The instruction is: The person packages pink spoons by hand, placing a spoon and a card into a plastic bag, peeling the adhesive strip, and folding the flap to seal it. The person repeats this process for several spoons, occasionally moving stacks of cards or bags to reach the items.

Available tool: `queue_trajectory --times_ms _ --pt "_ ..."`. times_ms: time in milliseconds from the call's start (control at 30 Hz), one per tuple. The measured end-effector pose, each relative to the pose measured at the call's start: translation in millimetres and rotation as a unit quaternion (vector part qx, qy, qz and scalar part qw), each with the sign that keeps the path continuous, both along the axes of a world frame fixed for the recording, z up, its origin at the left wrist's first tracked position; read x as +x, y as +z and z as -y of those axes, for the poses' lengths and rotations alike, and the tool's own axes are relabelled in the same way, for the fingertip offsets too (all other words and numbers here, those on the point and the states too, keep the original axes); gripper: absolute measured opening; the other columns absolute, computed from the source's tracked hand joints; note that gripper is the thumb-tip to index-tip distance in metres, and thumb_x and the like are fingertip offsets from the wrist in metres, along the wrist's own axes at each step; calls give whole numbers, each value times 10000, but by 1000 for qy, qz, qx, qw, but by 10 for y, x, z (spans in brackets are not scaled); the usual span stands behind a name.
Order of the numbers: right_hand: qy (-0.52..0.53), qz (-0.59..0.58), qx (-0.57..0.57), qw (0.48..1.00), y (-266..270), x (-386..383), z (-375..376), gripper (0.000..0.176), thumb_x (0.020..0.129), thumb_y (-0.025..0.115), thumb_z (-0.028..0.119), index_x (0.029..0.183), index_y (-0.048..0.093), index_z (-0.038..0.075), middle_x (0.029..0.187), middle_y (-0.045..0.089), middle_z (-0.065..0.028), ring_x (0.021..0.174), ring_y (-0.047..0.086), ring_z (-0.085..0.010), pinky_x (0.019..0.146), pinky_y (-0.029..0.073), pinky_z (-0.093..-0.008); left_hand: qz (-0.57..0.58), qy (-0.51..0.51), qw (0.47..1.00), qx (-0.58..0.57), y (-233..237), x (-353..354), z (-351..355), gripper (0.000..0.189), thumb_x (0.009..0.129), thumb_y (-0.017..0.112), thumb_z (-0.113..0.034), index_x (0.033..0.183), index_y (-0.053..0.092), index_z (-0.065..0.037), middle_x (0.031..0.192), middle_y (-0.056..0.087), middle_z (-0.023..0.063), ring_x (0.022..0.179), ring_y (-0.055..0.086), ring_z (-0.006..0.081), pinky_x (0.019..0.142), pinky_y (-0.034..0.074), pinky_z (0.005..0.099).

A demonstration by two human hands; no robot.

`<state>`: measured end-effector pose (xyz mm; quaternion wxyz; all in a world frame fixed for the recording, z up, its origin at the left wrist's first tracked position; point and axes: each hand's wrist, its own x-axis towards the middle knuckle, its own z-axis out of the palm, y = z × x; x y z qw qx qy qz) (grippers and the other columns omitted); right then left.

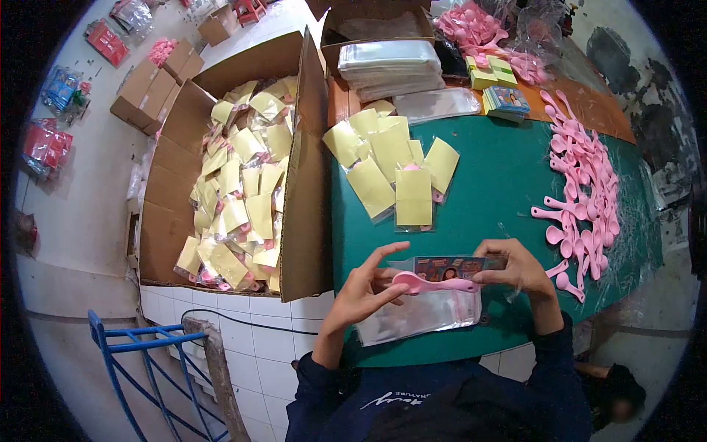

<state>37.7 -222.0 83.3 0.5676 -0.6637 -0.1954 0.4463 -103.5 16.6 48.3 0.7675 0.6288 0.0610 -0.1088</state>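
Note:
A pink plastic spoon (439, 284) lies crosswise between my hands over a colourful printed card (451, 267) in clear film. My left hand (368, 286) has its thumb against the bowl end; its index finger stretches away, and other fingers are partly hidden behind. Thumb and fingers of my right hand (511, 267) pinch the handle end together with the card's edge, and loose clear film hangs beside them. Directly underneath, a stack of clear plastic bags (420, 318) rests at the near edge of the green table (501, 199).
Yellow-backed packets (412, 197) lie ahead, left of centre. Pink spoons (582, 184) are heaped at right. A tall cardboard box (305, 177) of packets adjoins the table's left side. Bag stacks (390, 62) and card stacks (507, 102) stand behind. A blue metal frame (147, 346) is at lower left.

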Motion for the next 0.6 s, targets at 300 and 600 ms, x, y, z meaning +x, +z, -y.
queue_trajectory --times_ms 300,600 --pt "-47 131 -62 988 -186 -86 31 150 723 735 116 727 630 10 643 571 0 633 518 -55 553 421 -245 -18 -63 998 22 5 12 109 590 842 628 -84 1352 332 -67 994 647 143 871 646 174 646 517 239" --pt "85 329 0 940 -50 -368 -115 360 755 695 192 1056 581 32 984 595 -125 910 600 -264 786 490 -342 -65 39 996 -55 -302 -299 519 649 964 387 -126 1430 -65 -120 1043 605 164 952 605 210 775 510 340"
